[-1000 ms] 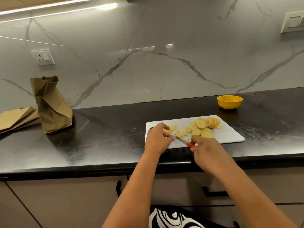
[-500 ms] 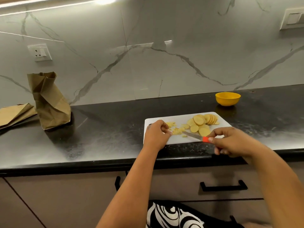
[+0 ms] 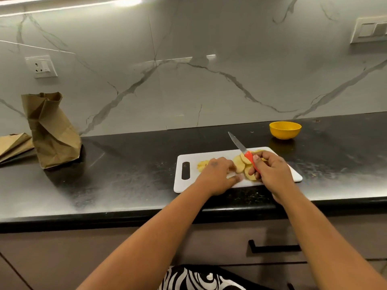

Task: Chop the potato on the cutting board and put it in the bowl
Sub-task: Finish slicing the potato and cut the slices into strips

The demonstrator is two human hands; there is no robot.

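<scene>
Bright strip light [image 3: 69,5] overhead glares on marble; wide-angle edges bend.

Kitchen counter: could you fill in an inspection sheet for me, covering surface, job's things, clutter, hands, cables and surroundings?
Surface: black counter, smudged, reflective.
Job's things: white cutting board near the front edge; potato slices lie on it; yellow bowl behind, apart from the board, contents not visible.
Clutter: upright brown paper bag and a flattened one at far left.
Hands: left hand lies over the board, fingers fairly straight; right hand holds the red-handled knife, blade pointing up and away.
Cables: nothing seen.
Surroundings: marble-look wall, wall socket, switch plate, drawers below.
</scene>
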